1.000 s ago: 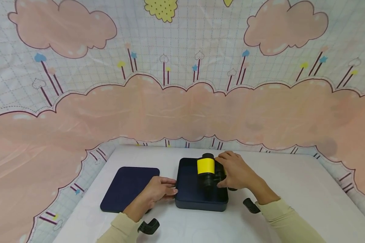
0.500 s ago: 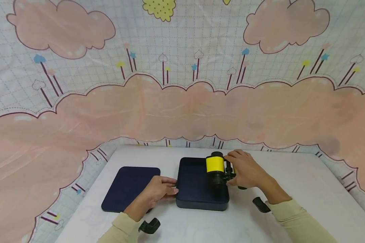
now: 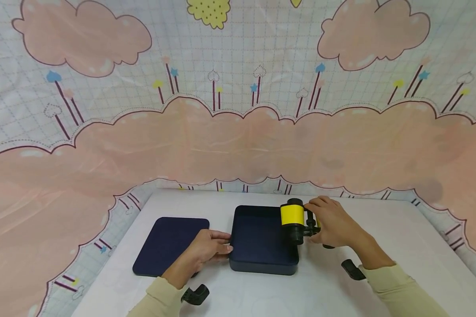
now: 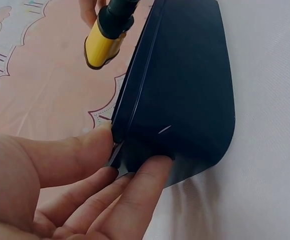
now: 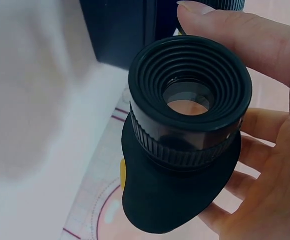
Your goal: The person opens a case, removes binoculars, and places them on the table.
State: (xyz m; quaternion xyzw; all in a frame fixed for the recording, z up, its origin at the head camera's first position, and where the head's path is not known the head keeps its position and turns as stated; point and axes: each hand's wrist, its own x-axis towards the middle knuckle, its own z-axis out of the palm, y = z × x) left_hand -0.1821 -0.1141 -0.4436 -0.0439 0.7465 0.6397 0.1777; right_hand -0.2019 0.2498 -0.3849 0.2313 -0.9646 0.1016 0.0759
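Observation:
My right hand (image 3: 335, 222) grips a pair of yellow and black binoculars (image 3: 292, 215), held above the right edge of a dark navy box (image 3: 262, 267). Seen from the right wrist, one black ribbed eyepiece (image 5: 189, 85) faces the camera, with the thumb and fingers around the body. My left hand (image 3: 206, 247) touches the box's left side with fairly straight fingers. In the left wrist view the thumb (image 4: 80, 157) rests at the rim and a finger (image 4: 152, 182) lies against the outer wall. The box has no lid on it.
A flat navy lid (image 3: 170, 244) lies on the white table (image 3: 400, 246), left of the box and partly behind the left hand. Black wrist-worn pieces (image 3: 196, 295) show below both hands. A cartoon-patterned cloth (image 3: 238, 145) hangs behind the table.
My right hand has moved the binoculars to the right, from over the inside of the box to its right edge. The left hand, the box and the lid stay put.

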